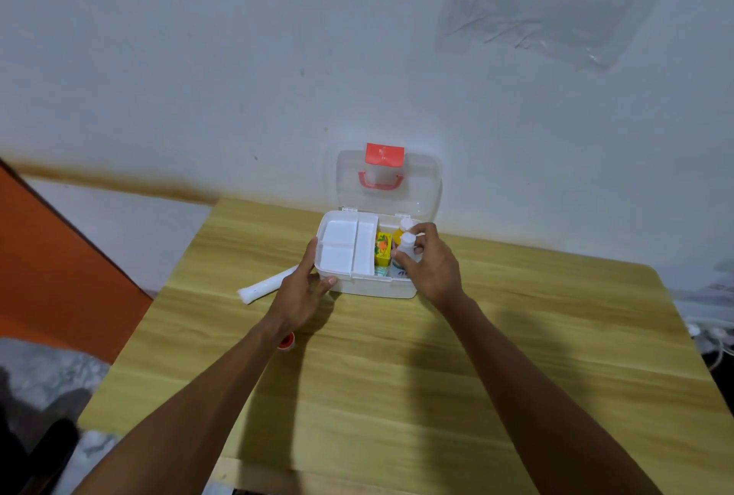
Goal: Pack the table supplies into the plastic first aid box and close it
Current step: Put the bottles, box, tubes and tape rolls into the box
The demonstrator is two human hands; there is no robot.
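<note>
The white plastic first aid box (369, 288) stands at the far middle of the wooden table, its clear lid (425, 192) with a red latch and handle upright against the wall. A white divided tray (347, 248) fills the box's left half. A yellow packet (383, 248) and a white-capped bottle (405, 223) sit in the right half. My left hand (304, 288) grips the box's front left corner. My right hand (431, 264) holds a small white bottle (407, 244) over the right half. A white roll (264, 287) lies left of the box. A small red item (286, 341) peeks from under my left forearm.
The table (397, 375) stands against a white wall. An orange panel (51, 264) is at the left, and white cables (711, 335) lie past the table's right edge. A clear plastic sheet (556, 5) hangs on the wall above.
</note>
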